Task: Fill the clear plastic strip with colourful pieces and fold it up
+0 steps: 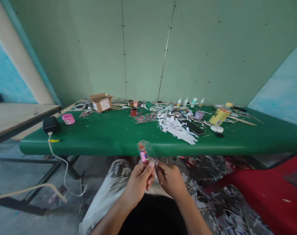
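Note:
My left hand [141, 179] pinches a clear plastic film piece [149, 150] between thumb and fingers, above my lap and just before the table's front edge. A small printed picture in red, pink and brown, shaped like a pencil or bottle, shows in the film [144, 155]. Close against the film's right edge is my right hand [171, 179], its fingers closed. Whether they grip the film's edge or a small tool cannot be made out. On the green table [101, 133] beyond, a printed plastic sheet [145, 118] lies flat.
White paper scraps [176, 129] lie beside a phone [194, 127]. A yellow-labelled jar [220, 116], a small cardboard box [101, 102], a pink tub [68, 119] and a black adapter [51, 125] stand around. A red chair [258, 186] is at right; scraps litter the floor.

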Demonstrator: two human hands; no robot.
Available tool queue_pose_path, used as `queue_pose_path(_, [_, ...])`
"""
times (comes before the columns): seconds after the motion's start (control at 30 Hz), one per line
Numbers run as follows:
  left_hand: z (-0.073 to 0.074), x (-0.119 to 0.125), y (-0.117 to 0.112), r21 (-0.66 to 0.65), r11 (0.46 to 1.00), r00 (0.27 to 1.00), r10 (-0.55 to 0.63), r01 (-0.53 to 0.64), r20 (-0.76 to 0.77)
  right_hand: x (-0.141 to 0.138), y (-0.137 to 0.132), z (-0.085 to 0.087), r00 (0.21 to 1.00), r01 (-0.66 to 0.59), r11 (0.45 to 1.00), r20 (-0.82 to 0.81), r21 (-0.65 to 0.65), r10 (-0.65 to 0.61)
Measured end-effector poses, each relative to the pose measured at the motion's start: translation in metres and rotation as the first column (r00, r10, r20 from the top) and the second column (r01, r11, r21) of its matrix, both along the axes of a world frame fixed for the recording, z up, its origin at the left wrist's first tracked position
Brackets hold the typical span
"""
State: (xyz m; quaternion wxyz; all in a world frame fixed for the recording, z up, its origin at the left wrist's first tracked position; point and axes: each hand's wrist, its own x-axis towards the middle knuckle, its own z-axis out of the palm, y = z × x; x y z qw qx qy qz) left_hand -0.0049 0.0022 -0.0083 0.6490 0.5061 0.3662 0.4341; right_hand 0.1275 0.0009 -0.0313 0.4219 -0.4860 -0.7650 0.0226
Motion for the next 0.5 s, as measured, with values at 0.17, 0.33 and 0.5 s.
queue_pose_path(0.17, [-0.002,0.001,0.001,0.016,1.000,1.000,0.007,-0.007,-0.012,0.002,0.003,-0.009,0.994,0.093,0.995,0.048,0.018,-0.094])
queue_pose_path(0.33, [-0.005,-0.001,0.004,0.023,1.000,0.999,-0.017,0.018,-0.033,-0.001,0.005,-0.015,0.988,0.143,0.990,0.053,0.008,-0.144])
queue_pose_path(0.5, [-0.004,-0.001,0.004,0.010,1.000,0.999,-0.021,0.022,-0.041,-0.007,0.005,-0.013,0.979,0.202,0.979,0.007,-0.019,-0.202])
